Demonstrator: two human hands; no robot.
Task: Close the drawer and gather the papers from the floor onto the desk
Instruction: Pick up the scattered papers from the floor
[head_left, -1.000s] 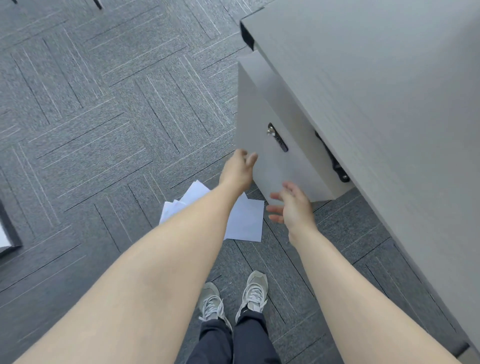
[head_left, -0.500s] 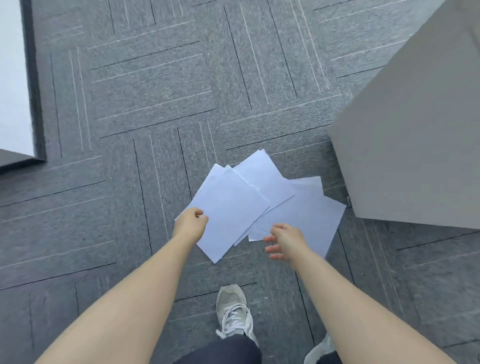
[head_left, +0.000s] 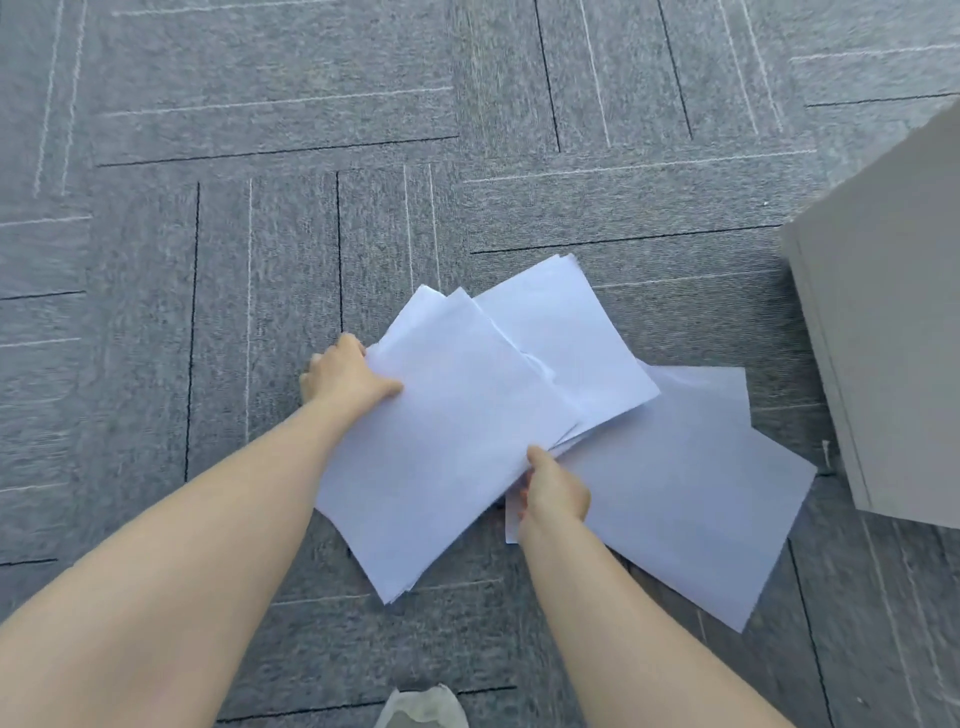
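Several white papers (head_left: 467, 415) lie fanned and overlapping on the grey carpet. My left hand (head_left: 345, 375) grips the left edge of the upper sheets, thumb on top. My right hand (head_left: 553, 493) pinches their lower right edge, with fingers under the sheets. Another white sheet (head_left: 691, 493) lies flat on the carpet to the right, partly under the held ones. The grey drawer cabinet (head_left: 893, 332) stands at the right edge; its front and the desk top are out of view.
Grey carpet tiles (head_left: 260, 156) with thin dark and white lines cover the floor all around. The toe of a grey shoe (head_left: 421, 709) shows at the bottom edge, below the papers.
My view dropped from the drawer front to the floor. Both hands moved down onto the papers and took hold of the upper sheets, which now sit bunched together.
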